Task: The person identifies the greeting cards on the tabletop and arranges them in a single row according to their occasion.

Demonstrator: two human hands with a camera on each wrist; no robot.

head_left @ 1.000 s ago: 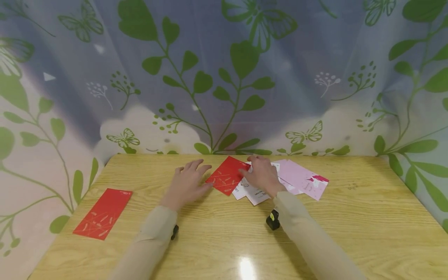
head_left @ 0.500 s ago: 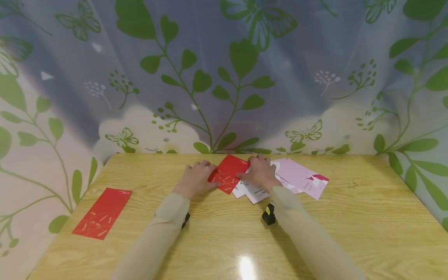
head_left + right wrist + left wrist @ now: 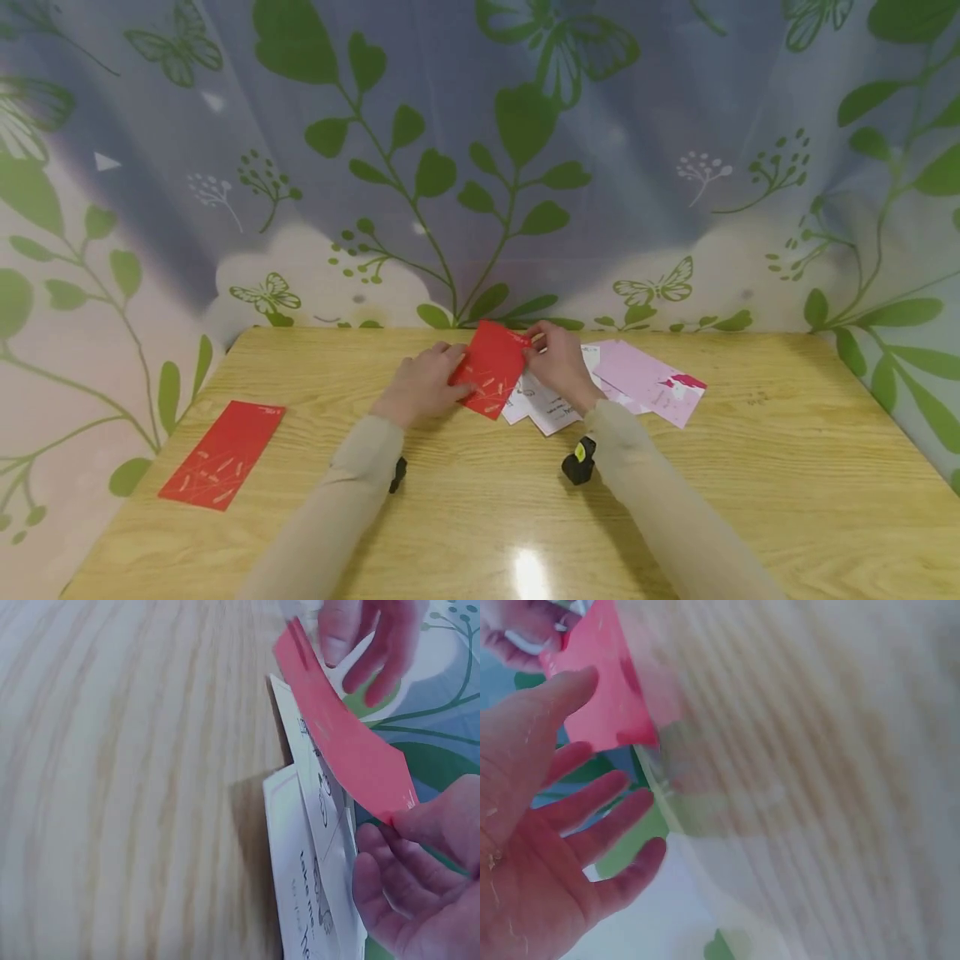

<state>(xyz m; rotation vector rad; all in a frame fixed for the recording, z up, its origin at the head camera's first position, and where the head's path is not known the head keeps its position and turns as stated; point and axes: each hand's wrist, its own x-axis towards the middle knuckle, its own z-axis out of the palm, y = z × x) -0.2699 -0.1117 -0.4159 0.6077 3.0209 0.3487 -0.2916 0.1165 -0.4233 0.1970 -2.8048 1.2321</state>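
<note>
A red envelope (image 3: 491, 367) with pale feather-like marks is raised at one corner above the pile of cards. My right hand (image 3: 558, 364) pinches that far right corner between thumb and fingers, and the envelope (image 3: 352, 746) bends slightly in the right wrist view. On its other side is my left hand (image 3: 426, 386), the thumb overlapping the envelope in the left wrist view and the fingers (image 3: 604, 836) spread and relaxed. Beneath the envelope and my right hand lie several white printed cards (image 3: 315, 847), partly hidden.
A second red envelope (image 3: 221, 457) lies flat at the table's left. Right of the white cards are pink cards (image 3: 652, 383), one with a magenta patch. The wooden table (image 3: 465, 517) meets a curtain (image 3: 660, 217) printed with leaves and butterflies at its far edge.
My left hand has moved right to the red envelope. My right hand now pinches its corner, lifting and turning it a little; it was lying on the pile before.
</note>
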